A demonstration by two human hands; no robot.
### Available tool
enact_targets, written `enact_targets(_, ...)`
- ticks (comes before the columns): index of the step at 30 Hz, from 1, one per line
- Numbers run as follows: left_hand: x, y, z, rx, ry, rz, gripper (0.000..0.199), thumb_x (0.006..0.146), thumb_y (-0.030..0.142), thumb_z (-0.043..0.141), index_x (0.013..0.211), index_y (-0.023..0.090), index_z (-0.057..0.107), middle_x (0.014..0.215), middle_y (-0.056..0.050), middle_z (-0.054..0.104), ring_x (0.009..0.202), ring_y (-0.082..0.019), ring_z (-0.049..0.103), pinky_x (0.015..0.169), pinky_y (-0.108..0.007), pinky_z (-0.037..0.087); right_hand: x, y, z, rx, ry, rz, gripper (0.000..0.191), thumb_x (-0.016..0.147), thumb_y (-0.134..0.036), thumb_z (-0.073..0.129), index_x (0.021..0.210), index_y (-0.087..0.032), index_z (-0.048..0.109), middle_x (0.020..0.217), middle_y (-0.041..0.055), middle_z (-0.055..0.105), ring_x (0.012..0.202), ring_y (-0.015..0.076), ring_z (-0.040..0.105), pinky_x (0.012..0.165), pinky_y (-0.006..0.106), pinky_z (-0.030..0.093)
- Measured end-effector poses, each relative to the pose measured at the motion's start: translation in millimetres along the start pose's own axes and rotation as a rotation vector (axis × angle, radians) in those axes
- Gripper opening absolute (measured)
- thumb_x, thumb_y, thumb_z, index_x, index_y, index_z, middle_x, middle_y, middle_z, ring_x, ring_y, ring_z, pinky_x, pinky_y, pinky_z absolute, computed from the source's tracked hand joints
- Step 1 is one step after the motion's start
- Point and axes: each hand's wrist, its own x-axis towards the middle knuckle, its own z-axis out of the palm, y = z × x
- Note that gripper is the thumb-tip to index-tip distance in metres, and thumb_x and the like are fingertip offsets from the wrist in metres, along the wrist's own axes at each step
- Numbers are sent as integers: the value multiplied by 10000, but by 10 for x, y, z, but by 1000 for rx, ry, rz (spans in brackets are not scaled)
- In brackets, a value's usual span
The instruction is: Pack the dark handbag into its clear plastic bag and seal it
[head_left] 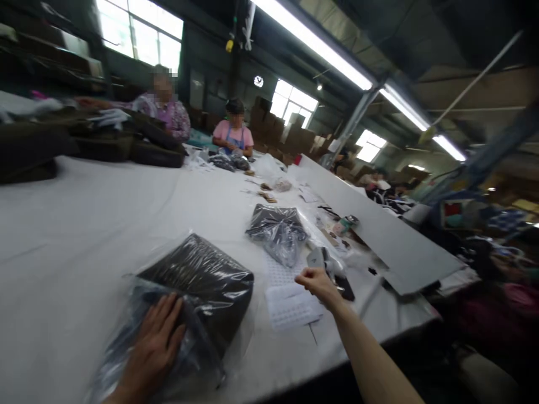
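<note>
The left hand (pixel 154 348) lies on a dark, ribbed bundle in crinkled clear plastic (pixel 196 286) at lower centre, its fingers spread flat. The right hand (pixel 320 286), fingers loosely curled and seemingly empty, hovers just above perforated white sheets (pixel 290 300). A second wrapped bundle (pixel 278 233) lies beyond on the white table (pixel 84 224), toward two seated co-workers (pixel 233 134) at upper left.

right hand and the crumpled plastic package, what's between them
In the head view, a white dotted paper sheet lies between the right hand and the crumpled plastic package.
</note>
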Motion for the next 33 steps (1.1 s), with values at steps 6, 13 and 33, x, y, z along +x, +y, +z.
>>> enact_targets(6, -31, 19, -58, 114, 12, 84, 587, 905, 314, 403, 1442, 183, 208, 1425, -135, 369, 1330, -303, 295, 1062, -525, 315, -427, -1529, 1471, -216, -608, -765, 237, 673, -411, 686, 591, -191, 653, 487, -55, 552, 476, 92, 488, 448, 200, 328)
enact_targets(13, -73, 19, -36, 110, -3, 18, 693, 898, 356, 443, 1459, 153, 92, 1429, -168, 350, 1331, -310, 289, 1036, -500, 367, -91, -1802, 2076, -937, -377, -787, 376, 495, -443, 789, 710, -154, 680, 726, 141, 692, 724, 308, 645, 615, 369, 480)
enact_targets(33, 605, -132, -828, -1410, -626, -1259, 416, 629, 370, 763, 913, 91, 644, 864, -146, 708, 856, -293, 666, 849, -395, 514, -477, 166, 1655, 910, -344, 162, 922, 616, -634, 682, 1352, -252, 278, 1135, 104, 606, 876, 241, 635, 706, 362, 508)
